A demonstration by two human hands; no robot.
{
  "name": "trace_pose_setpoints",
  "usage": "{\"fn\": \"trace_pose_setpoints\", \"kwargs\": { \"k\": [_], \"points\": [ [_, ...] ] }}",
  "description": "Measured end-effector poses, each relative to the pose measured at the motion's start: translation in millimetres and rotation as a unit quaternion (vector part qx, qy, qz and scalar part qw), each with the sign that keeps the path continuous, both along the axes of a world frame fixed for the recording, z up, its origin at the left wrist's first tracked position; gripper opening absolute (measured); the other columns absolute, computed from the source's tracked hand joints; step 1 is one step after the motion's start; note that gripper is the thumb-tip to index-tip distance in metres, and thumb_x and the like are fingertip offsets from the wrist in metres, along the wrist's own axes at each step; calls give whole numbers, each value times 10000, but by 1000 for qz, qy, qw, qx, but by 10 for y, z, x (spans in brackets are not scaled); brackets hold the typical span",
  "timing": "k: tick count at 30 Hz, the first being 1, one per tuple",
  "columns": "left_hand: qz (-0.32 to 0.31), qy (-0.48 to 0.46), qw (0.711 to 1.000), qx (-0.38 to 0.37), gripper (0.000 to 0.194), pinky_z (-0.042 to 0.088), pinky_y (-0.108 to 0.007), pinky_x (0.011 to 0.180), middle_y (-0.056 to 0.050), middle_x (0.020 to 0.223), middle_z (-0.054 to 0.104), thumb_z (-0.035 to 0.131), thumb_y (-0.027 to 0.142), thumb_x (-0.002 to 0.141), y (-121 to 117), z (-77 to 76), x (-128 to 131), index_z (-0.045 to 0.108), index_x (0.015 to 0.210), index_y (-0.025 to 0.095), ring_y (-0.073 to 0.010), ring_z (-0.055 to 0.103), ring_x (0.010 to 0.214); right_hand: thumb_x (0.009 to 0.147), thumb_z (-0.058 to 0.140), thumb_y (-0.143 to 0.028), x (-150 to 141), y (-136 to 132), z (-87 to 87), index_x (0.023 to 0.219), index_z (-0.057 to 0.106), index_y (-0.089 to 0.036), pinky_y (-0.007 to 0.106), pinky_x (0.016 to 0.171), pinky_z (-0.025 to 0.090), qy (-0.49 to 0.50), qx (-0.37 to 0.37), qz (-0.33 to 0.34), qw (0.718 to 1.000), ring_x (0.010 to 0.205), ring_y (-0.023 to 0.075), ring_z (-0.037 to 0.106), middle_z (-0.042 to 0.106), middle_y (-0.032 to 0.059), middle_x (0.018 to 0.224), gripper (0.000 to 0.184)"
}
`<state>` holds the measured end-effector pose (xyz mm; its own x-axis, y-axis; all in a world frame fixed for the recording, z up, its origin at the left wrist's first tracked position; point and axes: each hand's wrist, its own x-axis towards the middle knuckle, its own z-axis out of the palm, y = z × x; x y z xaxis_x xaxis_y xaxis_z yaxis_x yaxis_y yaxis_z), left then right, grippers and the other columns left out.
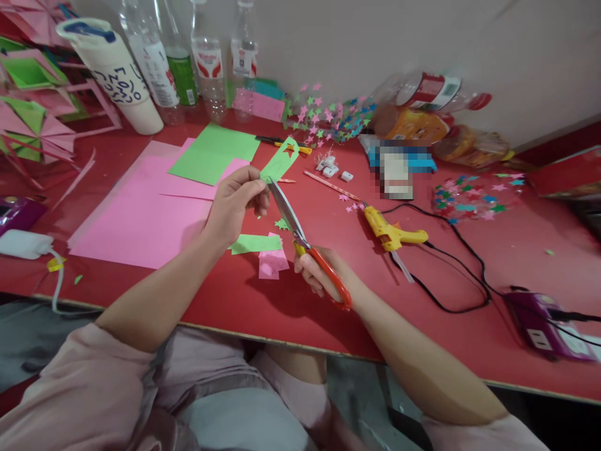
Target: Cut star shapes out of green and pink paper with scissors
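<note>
My left hand [241, 200] pinches the near end of a green paper strip [280, 164], whose far end has a star-shaped cutout. My right hand [323, 275] is closed around the orange handles of a pair of scissors [290, 216]. The blades point up and left, their tips touching the strip beside my left fingers. Below the blades lie small green paper stars [282, 223], another green strip [256, 243] and pink paper scraps [273, 263]. Pink sheets [136, 207] and a green sheet [216, 153] spread out to the left of my left hand.
A yellow glue gun [394, 232] with a looping black cord rests at right, near a purple power strip [544, 326]. Clear bottles [209, 69] and a white tumbler [117, 75] stand along the wall. Paper stars [328, 116] pile up at the back. Pink-green paper crafts [37, 125] fill the left.
</note>
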<state>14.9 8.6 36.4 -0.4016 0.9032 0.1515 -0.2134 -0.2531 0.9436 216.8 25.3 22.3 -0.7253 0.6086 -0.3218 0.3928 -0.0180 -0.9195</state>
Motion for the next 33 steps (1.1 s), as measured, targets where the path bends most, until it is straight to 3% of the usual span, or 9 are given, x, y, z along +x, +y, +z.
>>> {"fn": "trace_pose_setpoints", "kwargs": {
  "k": [33],
  "points": [
    [-16, 50, 999, -3, 104, 385, -151, 398, 61, 483, 534, 490, 141, 729, -10, 32, -23, 468, 634, 178, -32, 486, 396, 815, 462, -584, 16, 21, -4, 654, 457, -188, 180, 275, 311, -5, -27, -6, 1000, 250, 46, 295, 347, -95, 354, 427]
  ]
}}
